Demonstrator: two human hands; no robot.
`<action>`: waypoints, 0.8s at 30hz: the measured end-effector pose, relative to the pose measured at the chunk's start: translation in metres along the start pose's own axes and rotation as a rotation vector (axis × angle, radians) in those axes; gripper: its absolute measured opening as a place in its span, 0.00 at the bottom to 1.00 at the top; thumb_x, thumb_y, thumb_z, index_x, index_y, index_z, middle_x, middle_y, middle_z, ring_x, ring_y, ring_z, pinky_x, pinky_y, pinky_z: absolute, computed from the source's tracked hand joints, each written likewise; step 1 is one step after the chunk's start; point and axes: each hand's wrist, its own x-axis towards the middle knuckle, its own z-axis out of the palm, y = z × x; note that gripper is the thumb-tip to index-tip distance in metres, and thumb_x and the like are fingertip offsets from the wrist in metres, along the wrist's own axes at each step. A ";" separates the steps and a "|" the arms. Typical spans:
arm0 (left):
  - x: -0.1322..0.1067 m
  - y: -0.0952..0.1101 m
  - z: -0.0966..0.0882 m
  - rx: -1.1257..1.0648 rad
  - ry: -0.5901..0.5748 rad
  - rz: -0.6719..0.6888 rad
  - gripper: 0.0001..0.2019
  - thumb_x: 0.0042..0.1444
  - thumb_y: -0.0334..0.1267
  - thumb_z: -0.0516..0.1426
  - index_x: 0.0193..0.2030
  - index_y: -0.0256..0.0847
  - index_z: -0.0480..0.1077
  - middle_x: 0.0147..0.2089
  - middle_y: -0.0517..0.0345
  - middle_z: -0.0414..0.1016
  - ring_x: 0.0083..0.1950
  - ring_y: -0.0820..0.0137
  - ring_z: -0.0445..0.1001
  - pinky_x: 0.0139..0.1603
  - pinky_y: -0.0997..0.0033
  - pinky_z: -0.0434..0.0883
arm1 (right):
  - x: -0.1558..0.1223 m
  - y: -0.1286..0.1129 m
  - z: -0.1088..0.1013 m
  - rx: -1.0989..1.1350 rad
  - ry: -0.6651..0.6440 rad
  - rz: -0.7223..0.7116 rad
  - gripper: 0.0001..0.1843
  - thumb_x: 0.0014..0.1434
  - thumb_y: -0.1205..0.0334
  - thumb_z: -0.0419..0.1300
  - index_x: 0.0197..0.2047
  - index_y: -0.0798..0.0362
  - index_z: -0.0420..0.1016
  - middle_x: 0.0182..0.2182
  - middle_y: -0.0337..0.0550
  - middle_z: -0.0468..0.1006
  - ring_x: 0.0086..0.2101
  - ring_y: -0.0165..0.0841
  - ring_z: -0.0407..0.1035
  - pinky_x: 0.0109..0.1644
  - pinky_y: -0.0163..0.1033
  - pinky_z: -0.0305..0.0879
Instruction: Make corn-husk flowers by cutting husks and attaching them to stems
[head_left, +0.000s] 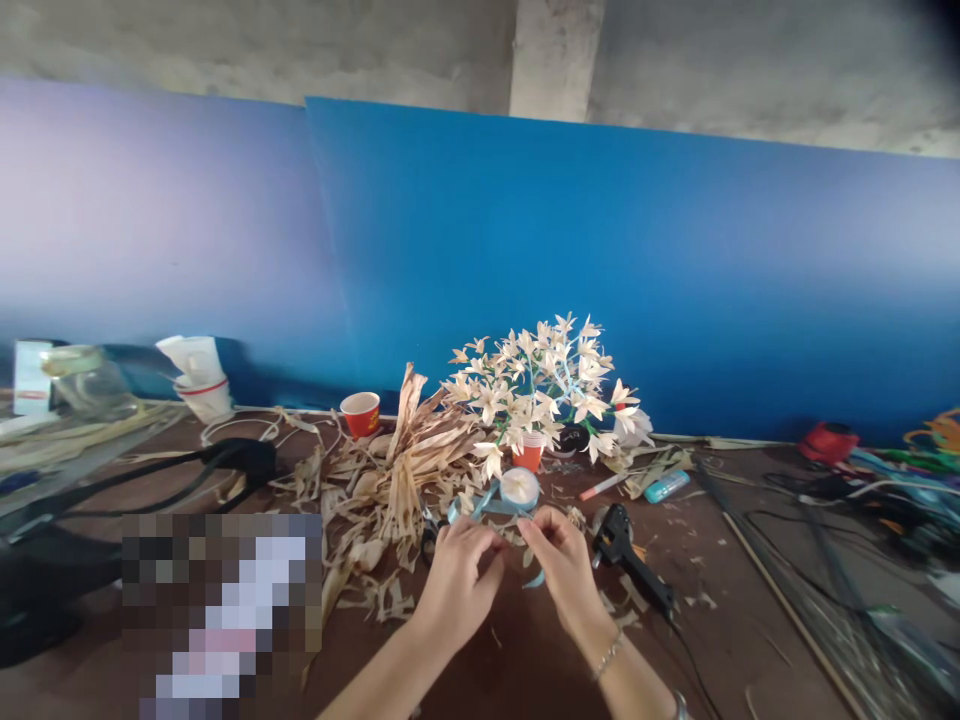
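Note:
My left hand (466, 565) is closed in a pinch, and what lies between its fingertips is too small to make out. A pale flower (466, 500) shows just beyond its knuckles. Opposite it, my right hand (559, 560) pinches a strip of light blue tape (535, 580), whose loose end hangs below the fingers. The fingertips of both hands are close together. Right beyond them, a light blue tape roll (519, 488) has a strip trailing left. A bunch of cream husk flowers (536, 385) stands in a red cup (529, 452) behind the roll.
Dried corn husks (409, 470) and scraps cover the table's left middle. A black glue gun (630, 560) with its cord lies beside my right hand. A light blue lighter-like object (666, 487), a red paper cup (361, 413) and cables (840, 500) lie further out. A blue panel (637, 250) stands behind.

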 end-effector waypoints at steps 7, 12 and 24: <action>0.000 0.003 0.004 -0.156 -0.007 -0.052 0.08 0.47 0.36 0.57 0.35 0.43 0.76 0.34 0.52 0.73 0.38 0.62 0.68 0.43 0.67 0.61 | -0.001 -0.004 0.000 -0.016 -0.083 -0.024 0.19 0.52 0.51 0.58 0.20 0.53 0.58 0.18 0.32 0.56 0.21 0.25 0.52 0.24 0.31 0.51; 0.000 0.005 0.004 -0.162 -0.031 -0.125 0.06 0.46 0.38 0.58 0.25 0.41 0.76 0.26 0.55 0.72 0.31 0.65 0.68 0.35 0.69 0.62 | -0.004 -0.007 0.003 -0.038 -0.119 -0.031 0.19 0.51 0.51 0.58 0.19 0.53 0.57 0.17 0.31 0.55 0.20 0.24 0.51 0.24 0.31 0.50; 0.001 -0.002 0.006 -0.181 -0.092 -0.201 0.08 0.48 0.40 0.57 0.23 0.39 0.73 0.24 0.56 0.72 0.27 0.69 0.66 0.30 0.72 0.60 | 0.000 -0.003 -0.002 0.138 -0.062 0.086 0.15 0.50 0.53 0.60 0.23 0.55 0.63 0.18 0.31 0.58 0.20 0.24 0.53 0.24 0.31 0.50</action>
